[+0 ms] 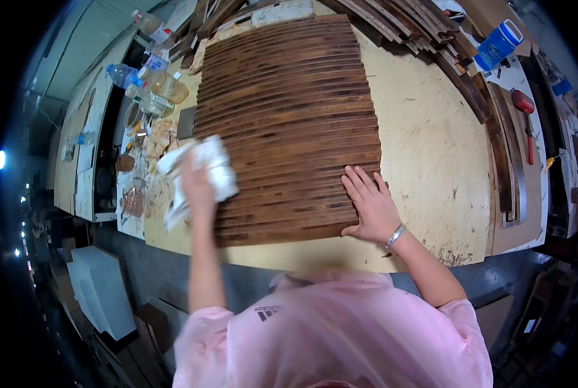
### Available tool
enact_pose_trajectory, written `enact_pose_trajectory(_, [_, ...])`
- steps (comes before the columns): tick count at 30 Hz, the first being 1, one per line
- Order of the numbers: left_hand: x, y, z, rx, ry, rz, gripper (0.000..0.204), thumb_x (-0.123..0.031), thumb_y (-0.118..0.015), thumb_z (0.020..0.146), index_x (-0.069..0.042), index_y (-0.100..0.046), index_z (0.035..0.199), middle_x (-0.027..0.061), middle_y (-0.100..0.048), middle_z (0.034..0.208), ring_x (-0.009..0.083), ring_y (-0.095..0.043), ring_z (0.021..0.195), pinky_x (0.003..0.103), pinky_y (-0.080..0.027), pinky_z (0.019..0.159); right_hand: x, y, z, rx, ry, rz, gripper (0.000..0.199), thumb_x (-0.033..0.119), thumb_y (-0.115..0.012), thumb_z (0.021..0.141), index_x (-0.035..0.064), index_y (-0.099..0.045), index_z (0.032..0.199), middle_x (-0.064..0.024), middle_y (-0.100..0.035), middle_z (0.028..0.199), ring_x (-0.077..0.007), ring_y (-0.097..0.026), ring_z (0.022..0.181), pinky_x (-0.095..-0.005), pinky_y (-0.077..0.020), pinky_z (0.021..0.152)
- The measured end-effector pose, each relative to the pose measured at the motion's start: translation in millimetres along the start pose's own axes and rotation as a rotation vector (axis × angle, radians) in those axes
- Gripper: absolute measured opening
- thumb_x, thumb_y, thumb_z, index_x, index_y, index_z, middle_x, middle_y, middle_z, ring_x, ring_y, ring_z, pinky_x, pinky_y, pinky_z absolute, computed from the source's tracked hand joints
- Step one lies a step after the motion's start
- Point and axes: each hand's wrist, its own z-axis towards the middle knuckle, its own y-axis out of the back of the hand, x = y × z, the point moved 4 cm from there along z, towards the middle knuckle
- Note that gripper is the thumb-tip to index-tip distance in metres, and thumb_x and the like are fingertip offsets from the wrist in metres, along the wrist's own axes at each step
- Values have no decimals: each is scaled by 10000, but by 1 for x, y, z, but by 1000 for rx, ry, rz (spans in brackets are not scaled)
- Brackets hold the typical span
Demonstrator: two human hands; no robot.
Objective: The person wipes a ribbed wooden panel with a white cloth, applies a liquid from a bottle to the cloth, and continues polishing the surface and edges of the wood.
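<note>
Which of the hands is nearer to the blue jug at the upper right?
The right. The right hand lies on the slats, below and left of the blue jug in the picture; the left hand, at the white cloth, is farther left.

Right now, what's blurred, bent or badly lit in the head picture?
Head view: left hand and white cloth smeared, right hand fairly sharp; head view: near edge of pale plywood sheet bows, outer corners fall black, a small light glares at far left.

one head-worn fisheye looks down from close above onto the pale workbench (425, 136).
</note>
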Motion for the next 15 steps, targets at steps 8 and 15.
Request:
enact_pose_trajectory(8, [-26,-23,-108,317,-541,285,396,-117,-604,858,-98,-622,1253,118,-662,1160,326,-602,989,466,-456,883,3,5,-6,-27,-143,-72,1150,508,-884,523,200,-380,1510,-187,-199,1612,-385,-180,1484,-629,-181,1157])
enact_pose_trajectory(15, [-48,5,-98,140,27,-51,294,-118,-482,988,12,-611,1219,170,-641,1159,364,-600,1041,435,-451,961,-1,1,-7,-31,-181,-46,1183,464,-914,497,295,-355,1526,-159,-173,1628,-409,-166,1486,-640,-213,1129])
